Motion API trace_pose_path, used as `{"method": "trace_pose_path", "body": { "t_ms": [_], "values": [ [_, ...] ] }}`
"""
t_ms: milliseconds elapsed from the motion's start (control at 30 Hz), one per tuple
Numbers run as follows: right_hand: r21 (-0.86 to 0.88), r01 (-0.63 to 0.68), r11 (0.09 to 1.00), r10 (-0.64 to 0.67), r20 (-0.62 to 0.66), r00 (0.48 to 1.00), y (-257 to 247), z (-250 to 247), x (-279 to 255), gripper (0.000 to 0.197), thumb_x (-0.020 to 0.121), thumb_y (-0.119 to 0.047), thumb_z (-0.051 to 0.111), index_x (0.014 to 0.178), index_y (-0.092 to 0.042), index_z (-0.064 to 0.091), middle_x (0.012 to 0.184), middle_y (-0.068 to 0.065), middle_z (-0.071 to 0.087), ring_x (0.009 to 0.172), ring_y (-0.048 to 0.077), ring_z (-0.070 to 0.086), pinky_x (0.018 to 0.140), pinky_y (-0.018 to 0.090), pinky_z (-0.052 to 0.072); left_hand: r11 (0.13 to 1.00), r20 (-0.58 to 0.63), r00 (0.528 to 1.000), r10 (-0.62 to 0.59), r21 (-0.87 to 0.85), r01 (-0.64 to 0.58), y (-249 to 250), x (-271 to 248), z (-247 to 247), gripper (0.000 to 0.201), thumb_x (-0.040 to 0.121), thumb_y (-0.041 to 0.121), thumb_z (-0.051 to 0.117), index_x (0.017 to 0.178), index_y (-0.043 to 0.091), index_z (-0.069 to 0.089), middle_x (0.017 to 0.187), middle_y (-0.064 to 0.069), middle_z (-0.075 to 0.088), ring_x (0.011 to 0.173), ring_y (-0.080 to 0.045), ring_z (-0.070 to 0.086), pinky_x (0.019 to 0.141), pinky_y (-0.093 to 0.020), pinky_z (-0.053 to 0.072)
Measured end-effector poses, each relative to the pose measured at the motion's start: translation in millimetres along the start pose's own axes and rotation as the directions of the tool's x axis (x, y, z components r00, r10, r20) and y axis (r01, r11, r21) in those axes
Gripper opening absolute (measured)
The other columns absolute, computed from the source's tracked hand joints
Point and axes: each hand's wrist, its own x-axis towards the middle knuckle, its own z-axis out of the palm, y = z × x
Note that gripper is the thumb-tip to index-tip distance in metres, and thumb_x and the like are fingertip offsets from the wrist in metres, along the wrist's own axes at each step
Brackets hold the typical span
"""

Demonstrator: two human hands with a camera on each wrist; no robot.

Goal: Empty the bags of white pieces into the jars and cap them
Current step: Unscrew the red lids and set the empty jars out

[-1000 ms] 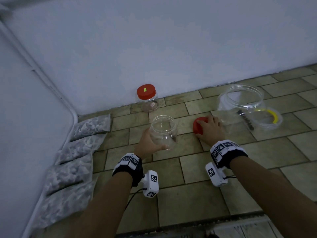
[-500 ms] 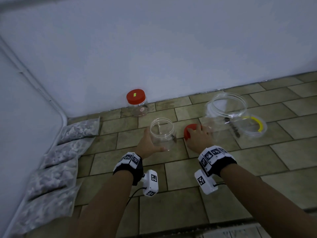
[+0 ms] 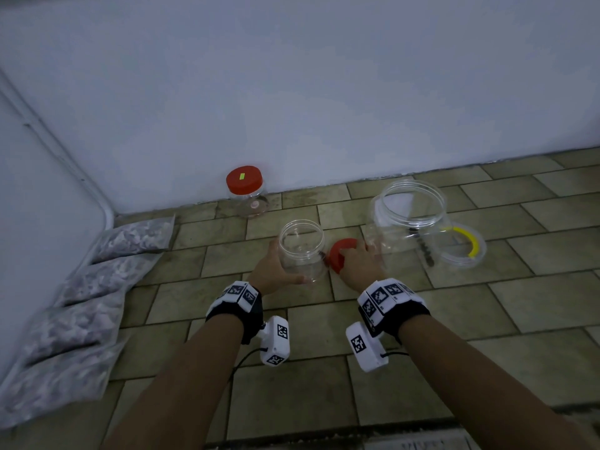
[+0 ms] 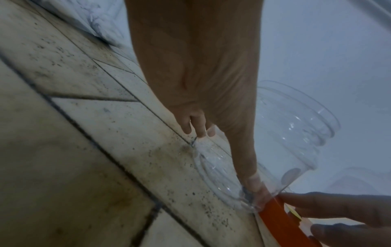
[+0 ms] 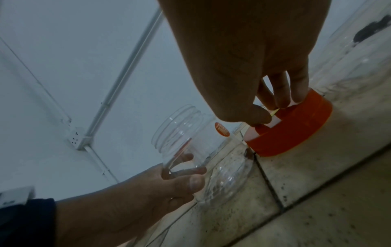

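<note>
A small clear jar (image 3: 302, 251) stands open and empty on the tiled floor. My left hand (image 3: 279, 271) grips its side, thumb in front and fingers behind. Just right of the jar lies its red lid (image 3: 339, 256), and my right hand (image 3: 355, 254) holds it with thumb and fingers on its rim. In the right wrist view the right hand (image 5: 273, 109) pinches the lid (image 5: 296, 133) on the floor beside the jar (image 5: 201, 150). Several bags of white pieces (image 3: 97, 287) lie along the left wall.
A capped jar with a red lid (image 3: 245, 190) stands by the back wall. A large open clear jar (image 3: 409, 219) stands right of my right hand, its clear lid with a yellow strip (image 3: 461, 245) beside it. Walls close off the back and left.
Both hands keep their hold on the jar and the red lid. The head view has shifted, so everything sits a little lower and further left in the picture.
</note>
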Motion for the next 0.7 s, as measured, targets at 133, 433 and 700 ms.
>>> {"method": "trace_pose_path", "body": {
  "t_ms": [133,433,700],
  "values": [
    [0.004,-0.032,0.999,0.032,0.009,0.999,-3,-2,3,0.04,0.094,-0.032,0.045,0.13,-0.015,0.051,0.143,0.014,0.032,0.133,0.033,0.03,0.114,0.041,0.017,1.0,0.02,1.0,0.002,-0.015,-0.001,-11,10,-3,0.138,0.039,0.058,0.092,0.148,0.023,0.015,0.14,-0.001,0.049,0.125,-0.017,0.053,0.104,-0.046,0.047],
    [-0.128,-0.045,0.991,0.055,0.073,0.996,-17,-33,12,0.05,0.088,-0.05,0.05,0.122,-0.014,0.057,0.138,0.012,0.043,0.125,0.032,0.041,0.104,0.042,0.033,0.99,0.154,0.985,-0.08,0.131,0.06,11,-4,-39,0.125,0.075,0.018,0.083,0.153,0.018,-0.016,0.16,-0.008,0.018,0.143,-0.028,0.029,0.108,-0.033,0.033],
    [-0.153,0.084,0.985,-0.082,0.02,0.996,-66,-102,66,0.036,0.095,-0.011,0.041,0.129,-0.007,0.052,0.139,0.016,0.041,0.127,0.032,0.04,0.103,0.038,0.035,0.971,-0.074,0.976,-0.205,0.106,0.212,-14,24,-131,0.074,0.086,0.02,0.07,0.149,0.009,0.032,0.142,-0.012,0.047,0.124,-0.027,0.05,0.096,-0.032,0.043]
  ]
}}
